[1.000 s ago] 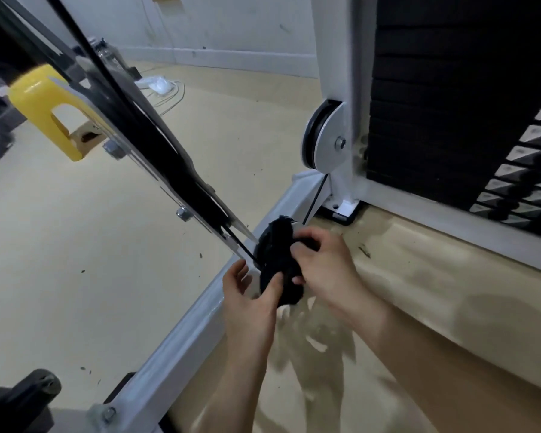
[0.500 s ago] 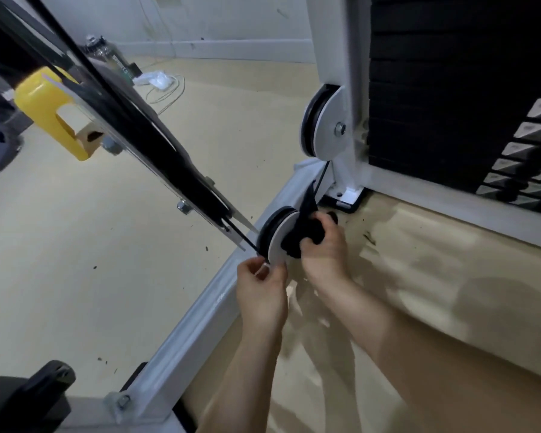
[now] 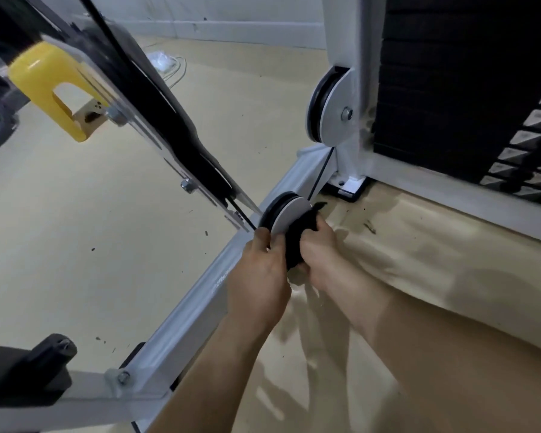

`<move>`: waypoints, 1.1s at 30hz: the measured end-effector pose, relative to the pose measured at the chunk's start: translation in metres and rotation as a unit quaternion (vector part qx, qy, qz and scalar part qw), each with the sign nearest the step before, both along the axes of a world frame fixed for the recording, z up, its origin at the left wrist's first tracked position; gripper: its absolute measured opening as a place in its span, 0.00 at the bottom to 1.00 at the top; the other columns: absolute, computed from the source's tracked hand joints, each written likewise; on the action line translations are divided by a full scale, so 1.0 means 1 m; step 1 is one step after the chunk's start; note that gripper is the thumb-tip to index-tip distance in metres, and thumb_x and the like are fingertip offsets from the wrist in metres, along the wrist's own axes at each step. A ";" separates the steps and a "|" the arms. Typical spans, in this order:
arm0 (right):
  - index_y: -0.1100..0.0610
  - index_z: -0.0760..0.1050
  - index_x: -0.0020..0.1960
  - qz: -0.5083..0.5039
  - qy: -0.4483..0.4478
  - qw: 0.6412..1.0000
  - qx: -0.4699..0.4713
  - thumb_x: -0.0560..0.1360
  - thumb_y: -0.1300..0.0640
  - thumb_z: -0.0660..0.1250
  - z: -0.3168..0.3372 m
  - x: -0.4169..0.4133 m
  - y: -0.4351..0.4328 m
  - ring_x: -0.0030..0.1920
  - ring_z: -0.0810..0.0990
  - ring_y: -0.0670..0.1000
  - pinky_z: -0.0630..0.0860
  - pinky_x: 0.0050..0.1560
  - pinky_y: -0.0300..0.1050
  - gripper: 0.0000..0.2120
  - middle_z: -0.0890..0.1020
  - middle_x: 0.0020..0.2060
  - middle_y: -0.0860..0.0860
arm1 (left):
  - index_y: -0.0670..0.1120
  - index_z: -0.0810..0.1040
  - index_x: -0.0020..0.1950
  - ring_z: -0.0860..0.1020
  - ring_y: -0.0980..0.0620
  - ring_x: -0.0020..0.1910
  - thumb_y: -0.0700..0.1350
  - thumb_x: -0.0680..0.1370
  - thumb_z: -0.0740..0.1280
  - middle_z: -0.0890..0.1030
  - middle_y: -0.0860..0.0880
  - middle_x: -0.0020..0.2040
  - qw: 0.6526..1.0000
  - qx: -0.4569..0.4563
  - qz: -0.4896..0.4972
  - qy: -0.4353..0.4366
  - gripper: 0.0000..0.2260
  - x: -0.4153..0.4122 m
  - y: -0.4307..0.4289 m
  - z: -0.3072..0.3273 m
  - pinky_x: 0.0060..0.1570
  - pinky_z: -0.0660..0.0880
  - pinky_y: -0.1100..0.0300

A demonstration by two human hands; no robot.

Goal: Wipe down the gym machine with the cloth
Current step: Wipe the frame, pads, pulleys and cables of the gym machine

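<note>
Black cloth [image 3: 296, 242] is bunched in the right hand [image 3: 317, 256], fingers curled round it, pressed against the white face of the lower pulley [image 3: 286, 212]. Left hand [image 3: 260, 276] grips that pulley's lower rim, beside the cloth. Beyond stand the upper pulley [image 3: 333, 110] and weight stack [image 3: 450, 89].

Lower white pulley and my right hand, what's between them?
A crumpled black cloth, gripped by the right hand against the lower white pulley; head view.

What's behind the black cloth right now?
The black cloth, gripped by the right hand, lies against the round white lower pulley disc; the disc's upper face shows, its lower part is covered.
</note>
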State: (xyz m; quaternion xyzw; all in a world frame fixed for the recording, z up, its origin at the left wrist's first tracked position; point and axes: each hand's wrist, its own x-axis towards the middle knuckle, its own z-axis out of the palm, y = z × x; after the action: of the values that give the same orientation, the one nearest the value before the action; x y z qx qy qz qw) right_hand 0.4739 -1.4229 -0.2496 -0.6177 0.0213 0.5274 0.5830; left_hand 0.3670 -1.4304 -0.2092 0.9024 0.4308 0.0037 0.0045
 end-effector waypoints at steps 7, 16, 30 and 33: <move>0.59 0.77 0.60 0.114 0.108 0.985 0.066 0.79 0.66 0.56 0.005 0.002 -0.041 0.41 0.81 0.54 0.76 0.39 0.45 0.15 0.83 0.47 0.58 | 0.51 0.72 0.67 0.75 0.45 0.51 0.40 0.71 0.63 0.71 0.46 0.58 0.988 -0.101 0.033 -0.112 0.24 0.011 -0.009 -0.005 0.47 0.74 0.55; 0.55 0.72 0.39 0.274 -0.155 0.948 0.046 0.74 0.51 0.67 0.064 0.083 -0.092 0.29 0.68 0.47 0.63 0.32 0.40 0.10 0.71 0.29 0.49 | 0.51 0.80 0.50 0.82 0.54 0.32 0.34 0.74 0.62 0.84 0.49 0.39 0.759 -0.421 0.213 -0.449 0.14 0.044 -0.029 0.052 0.27 0.75 0.63; 0.54 0.73 0.45 0.335 -0.340 0.879 0.027 0.78 0.51 0.66 0.235 0.269 -0.340 0.31 0.73 0.49 0.71 0.30 0.38 0.08 0.75 0.33 0.52 | 0.54 0.82 0.60 0.80 0.64 0.51 0.42 0.82 0.61 0.84 0.60 0.47 0.869 -0.320 -0.221 -0.304 0.13 0.206 -0.188 0.174 0.55 0.75 0.66; 0.55 0.75 0.45 0.231 -0.350 0.904 0.078 0.76 0.49 0.68 0.272 0.298 -0.401 0.30 0.71 0.47 0.67 0.28 0.36 0.09 0.73 0.33 0.52 | 0.55 0.80 0.61 0.80 0.63 0.49 0.41 0.80 0.63 0.84 0.61 0.49 0.866 -0.223 -0.306 -0.327 0.14 0.245 -0.229 0.215 0.56 0.76 0.60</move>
State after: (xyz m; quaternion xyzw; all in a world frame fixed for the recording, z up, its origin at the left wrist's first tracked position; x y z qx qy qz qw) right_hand 0.7720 -1.8240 0.0226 -0.7027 -0.3686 0.3970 0.4613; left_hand 0.6120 -1.6598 0.0058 0.9108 0.0967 0.2009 0.3474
